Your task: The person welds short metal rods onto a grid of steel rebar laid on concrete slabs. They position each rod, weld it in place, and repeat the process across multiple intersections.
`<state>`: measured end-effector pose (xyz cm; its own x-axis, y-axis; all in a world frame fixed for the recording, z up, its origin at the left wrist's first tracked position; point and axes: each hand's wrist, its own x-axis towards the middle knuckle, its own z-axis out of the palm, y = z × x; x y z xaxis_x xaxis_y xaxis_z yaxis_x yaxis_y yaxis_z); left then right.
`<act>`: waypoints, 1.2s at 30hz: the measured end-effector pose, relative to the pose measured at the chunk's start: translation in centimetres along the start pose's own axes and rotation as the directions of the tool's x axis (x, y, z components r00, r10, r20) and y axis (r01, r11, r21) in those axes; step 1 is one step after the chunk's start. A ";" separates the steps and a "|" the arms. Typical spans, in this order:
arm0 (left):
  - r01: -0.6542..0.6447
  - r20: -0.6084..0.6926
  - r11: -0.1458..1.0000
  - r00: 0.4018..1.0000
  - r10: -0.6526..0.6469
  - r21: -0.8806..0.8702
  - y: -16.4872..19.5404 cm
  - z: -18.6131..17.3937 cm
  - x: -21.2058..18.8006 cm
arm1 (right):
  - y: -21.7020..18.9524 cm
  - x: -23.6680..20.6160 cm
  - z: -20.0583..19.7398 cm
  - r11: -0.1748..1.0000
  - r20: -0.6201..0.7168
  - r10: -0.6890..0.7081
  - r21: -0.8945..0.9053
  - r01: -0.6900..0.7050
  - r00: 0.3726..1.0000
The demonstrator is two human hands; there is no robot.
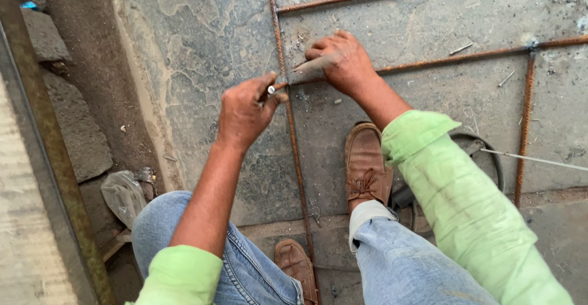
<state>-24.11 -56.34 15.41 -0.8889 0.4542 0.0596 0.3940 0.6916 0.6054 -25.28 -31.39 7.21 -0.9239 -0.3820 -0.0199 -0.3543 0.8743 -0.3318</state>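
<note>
Both hands work the rod crossing on the stone slab (196, 41); the left hand (245, 112) is pinched shut on a small tool (274, 88), the right hand (340, 60) closed on thin tie wire (304, 66) just beside the long upright rod (293, 139); a slipped tool could jab fingers, and that wire could snap; count four rusty rods, two brown shoes, one wire coil (490, 152).

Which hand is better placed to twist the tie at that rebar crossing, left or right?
Probably left. The left hand already pinches a small tool right at the rebar crossing. The right hand rests on the horizontal bar, seemingly steadying it.
</note>
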 end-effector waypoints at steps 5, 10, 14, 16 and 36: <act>0.156 -0.021 0.986 0.987 -0.158 -0.051 1.1 1.0 -1.3 | 0.5 4.9 -0.1 0.964 -0.025 -0.264 -0.027 0.264 0.964; 0.223 -0.097 0.970 0.968 -0.232 -0.099 1.9 1.3 -1.7 | 0.0 8.2 1.6 0.885 0.062 -0.462 -0.027 0.464 0.885; 0.140 -0.126 0.990 0.982 -0.141 -0.018 2.6 1.3 -1.5 | 0.3 9.0 2.1 0.857 0.063 -0.512 -0.032 0.514 0.857; 0.141 -0.163 0.989 0.976 -0.145 -0.037 2.8 1.5 -1.5 | 0.4 9.2 2.1 0.848 0.072 -0.526 -0.035 0.529 0.847; 0.733 0.048 0.679 0.680 -0.732 -0.028 2.2 5.1 -5.3 | -1.6 11.1 1.9 0.824 0.243 -0.528 -0.088 0.560 0.814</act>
<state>-17.33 -54.33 12.37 -0.8813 -0.1701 -0.4408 -0.3907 0.7871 0.4773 -34.72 -37.56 5.74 -0.5298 -0.8452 -0.0705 -0.8222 0.5322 -0.2017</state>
